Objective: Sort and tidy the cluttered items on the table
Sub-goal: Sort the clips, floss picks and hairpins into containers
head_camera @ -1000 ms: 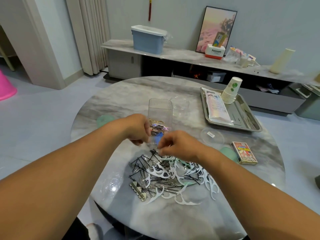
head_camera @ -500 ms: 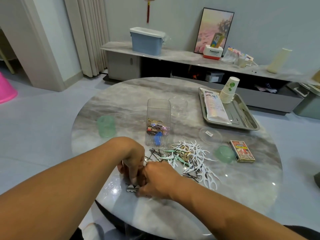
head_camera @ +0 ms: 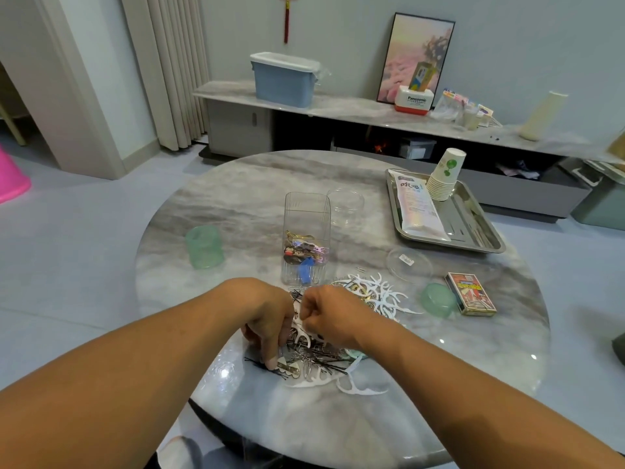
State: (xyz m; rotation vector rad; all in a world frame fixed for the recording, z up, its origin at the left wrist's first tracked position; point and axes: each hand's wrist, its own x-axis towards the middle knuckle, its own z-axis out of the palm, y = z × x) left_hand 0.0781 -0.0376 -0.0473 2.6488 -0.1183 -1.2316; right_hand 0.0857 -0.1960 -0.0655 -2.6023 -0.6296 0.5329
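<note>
A tangled pile of black bobby pins and white floss picks (head_camera: 319, 355) lies on the near part of the round marble table (head_camera: 236, 198). My left hand (head_camera: 267, 319) reaches down into it, fingertips pinching a scalloped hair clip (head_camera: 289, 368) at the pile's near left edge. My right hand (head_camera: 334, 319) hovers over the pile with curled fingers that seem to pinch a white floss pick (head_camera: 299, 333). More floss picks (head_camera: 380, 296) lie to the right. Just behind my hands stands a clear square container (head_camera: 306, 231) with coloured clips in its bottom.
A green cup (head_camera: 204, 247) lies on its side at the left. A clear round jar (head_camera: 345, 206), clear lid (head_camera: 409, 265), green lid (head_camera: 438, 299) and card box (head_camera: 471, 294) sit to the right. A steel tray (head_camera: 487, 238) holds a pouch and stacked paper cups.
Both hands came back from the clear container to the pile. In the last half second the right hand lifted toward the pile's middle while the left stayed at the scalloped clip.
</note>
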